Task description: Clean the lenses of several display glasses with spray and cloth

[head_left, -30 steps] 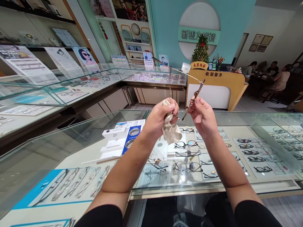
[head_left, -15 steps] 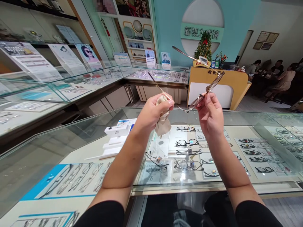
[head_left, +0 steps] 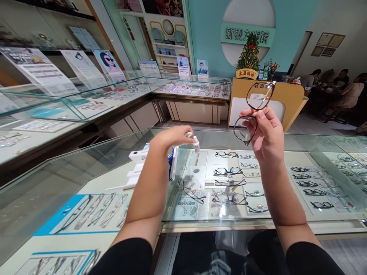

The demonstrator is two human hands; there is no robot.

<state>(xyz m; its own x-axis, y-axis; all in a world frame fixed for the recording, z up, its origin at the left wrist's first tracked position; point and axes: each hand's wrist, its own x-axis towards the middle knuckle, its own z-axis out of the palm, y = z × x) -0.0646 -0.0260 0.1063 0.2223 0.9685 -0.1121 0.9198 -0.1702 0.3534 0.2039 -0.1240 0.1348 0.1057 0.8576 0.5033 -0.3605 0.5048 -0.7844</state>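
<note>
My right hand (head_left: pixel 268 131) pinches a pair of thin dark-rimmed glasses (head_left: pixel 259 108) near the bridge, one lens above the other, held up above the counter. My left hand (head_left: pixel 176 136) is bent over with closed fingers, and a small pale bit of cloth (head_left: pixel 188 134) shows between them; the rest is hidden. Its fingertips are at the cap of a small white bottle (head_left: pixel 196 146), which is upright over the glass counter. Whether they grip the bottle is hard to tell.
Beneath my hands, the glass display counter (head_left: pixel 169 225) holds several rows of eyeglass frames (head_left: pixel 228 171). White boxes (head_left: pixel 137 156) lie left of the bottle. Farther off are more display cases, a wooden front desk (head_left: pixel 295 91) with a plant, and seated people at the right.
My left hand has moved down and left to the bottle, and the cloth is now mostly hidden. My right hand has shifted slightly right, with the glasses turned so their lenses face me.
</note>
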